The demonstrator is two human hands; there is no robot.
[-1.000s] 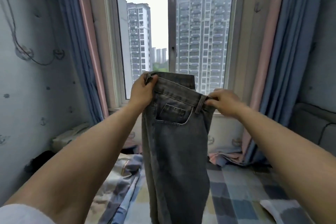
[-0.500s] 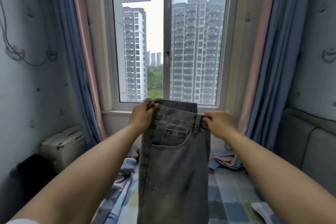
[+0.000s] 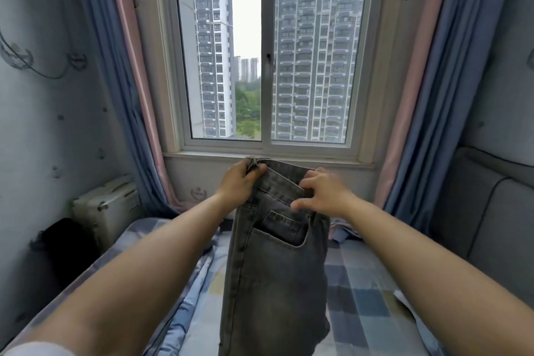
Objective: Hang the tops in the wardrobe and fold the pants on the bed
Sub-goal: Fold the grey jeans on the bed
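Left hand [image 3: 241,182] gripping jeans [image 3: 277,263] waistband, right hand [image 3: 323,193] pinching it, checked bed [image 3: 361,298] below

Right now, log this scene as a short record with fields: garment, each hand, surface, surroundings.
garment: grey jeans, held up by the waistband, legs hanging down onto the bed
left hand: grips the waistband's left corner
right hand: fingers spread on the waistband's right side, grip not clear
surface: bed with checked sheet
surroundings: window ahead, blue curtains on both sides
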